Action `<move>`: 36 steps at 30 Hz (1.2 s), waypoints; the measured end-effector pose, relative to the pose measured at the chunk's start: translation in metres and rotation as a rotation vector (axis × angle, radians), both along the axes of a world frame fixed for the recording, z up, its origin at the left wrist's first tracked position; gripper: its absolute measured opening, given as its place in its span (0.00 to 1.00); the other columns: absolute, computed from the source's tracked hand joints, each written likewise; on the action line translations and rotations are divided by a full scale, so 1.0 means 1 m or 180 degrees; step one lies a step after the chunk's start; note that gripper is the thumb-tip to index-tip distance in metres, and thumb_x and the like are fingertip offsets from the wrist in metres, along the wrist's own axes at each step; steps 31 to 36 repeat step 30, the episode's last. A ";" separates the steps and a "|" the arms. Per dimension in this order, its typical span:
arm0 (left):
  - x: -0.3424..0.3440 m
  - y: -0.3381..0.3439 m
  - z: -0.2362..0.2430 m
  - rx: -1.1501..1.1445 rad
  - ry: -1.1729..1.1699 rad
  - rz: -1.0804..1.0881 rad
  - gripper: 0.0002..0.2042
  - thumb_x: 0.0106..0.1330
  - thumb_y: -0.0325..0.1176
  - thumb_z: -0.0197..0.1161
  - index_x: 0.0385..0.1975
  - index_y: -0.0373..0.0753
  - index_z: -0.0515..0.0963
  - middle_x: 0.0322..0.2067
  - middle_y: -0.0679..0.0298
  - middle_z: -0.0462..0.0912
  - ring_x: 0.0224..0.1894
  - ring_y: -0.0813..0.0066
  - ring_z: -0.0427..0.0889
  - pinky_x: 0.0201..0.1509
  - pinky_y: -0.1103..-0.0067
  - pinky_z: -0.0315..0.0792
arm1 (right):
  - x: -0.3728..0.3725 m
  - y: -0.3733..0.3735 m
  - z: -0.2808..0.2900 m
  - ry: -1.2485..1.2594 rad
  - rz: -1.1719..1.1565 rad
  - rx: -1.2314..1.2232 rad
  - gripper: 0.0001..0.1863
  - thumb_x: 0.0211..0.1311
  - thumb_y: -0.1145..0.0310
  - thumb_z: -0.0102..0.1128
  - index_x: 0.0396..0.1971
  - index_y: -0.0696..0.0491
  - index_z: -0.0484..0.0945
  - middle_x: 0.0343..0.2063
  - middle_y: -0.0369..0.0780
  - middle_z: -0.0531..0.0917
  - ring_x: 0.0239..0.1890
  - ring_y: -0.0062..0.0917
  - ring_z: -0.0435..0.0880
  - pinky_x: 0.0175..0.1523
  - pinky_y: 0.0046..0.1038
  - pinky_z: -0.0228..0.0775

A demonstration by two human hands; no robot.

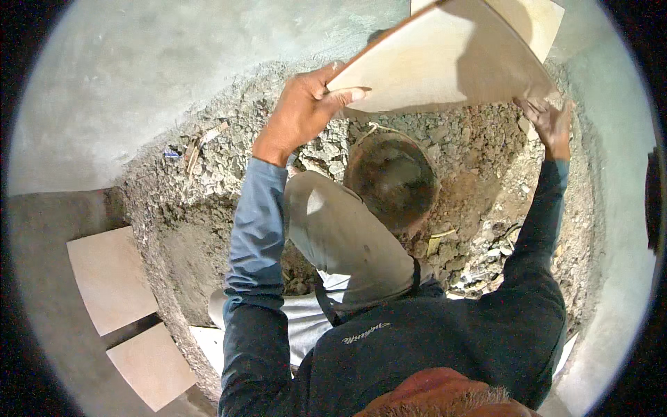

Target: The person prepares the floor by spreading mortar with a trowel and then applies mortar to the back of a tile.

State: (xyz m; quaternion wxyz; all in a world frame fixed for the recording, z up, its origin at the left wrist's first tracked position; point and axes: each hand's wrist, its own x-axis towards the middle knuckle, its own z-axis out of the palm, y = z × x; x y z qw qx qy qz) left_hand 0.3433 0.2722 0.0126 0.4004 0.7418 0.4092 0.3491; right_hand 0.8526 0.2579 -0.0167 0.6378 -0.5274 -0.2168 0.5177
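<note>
A large cream tile (417, 66) is raised in front of me, tilted, with a dark shadow across its right part. My left hand (299, 111) is closed on its lower left corner, thumb lying on the pale face and the fingers behind. At the lower right corner, my right hand (549, 128) grips the edge; it is in shadow and slightly blurred. Just behind the held tile, another pale tile (545, 26) shows against the wall, mostly covered. Below the tile stands a round bucket (392, 177) with a dark inside, beside my bent knee.
Rough rubble ground (479, 174) surrounds the bucket. Two pale tiles, an upper one (113, 278) and a lower one (153, 366), are at the left wall. Grey plastered walls (139, 83) enclose the left, far and right sides. Small debris (201, 146) lies near the far left.
</note>
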 end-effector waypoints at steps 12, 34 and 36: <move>-0.043 -0.054 -0.023 0.1237 0.0756 0.0105 0.15 0.55 0.23 0.65 0.44 0.39 0.82 0.38 0.51 0.86 0.41 0.49 0.86 0.44 0.66 0.78 | -0.023 -0.153 -0.062 0.1392 0.0148 0.0530 0.18 0.67 0.69 0.51 0.48 0.69 0.68 0.51 0.57 0.77 0.53 0.47 0.80 0.63 0.48 0.76; -0.303 -0.378 0.104 0.1531 0.1853 0.2841 0.13 0.59 0.30 0.65 0.43 0.34 0.83 0.38 0.57 0.88 0.39 0.67 0.85 0.48 0.72 0.76 | -0.340 -0.178 0.059 0.2231 0.2523 0.1190 0.12 0.65 0.73 0.53 0.43 0.65 0.72 0.50 0.53 0.80 0.54 0.40 0.81 0.58 0.42 0.81; -0.303 -0.378 0.104 0.1531 0.1853 0.2841 0.13 0.59 0.30 0.65 0.43 0.34 0.83 0.38 0.57 0.88 0.39 0.67 0.85 0.48 0.72 0.76 | -0.340 -0.178 0.059 0.2231 0.2523 0.1190 0.12 0.65 0.73 0.53 0.43 0.65 0.72 0.50 0.53 0.80 0.54 0.40 0.81 0.58 0.42 0.81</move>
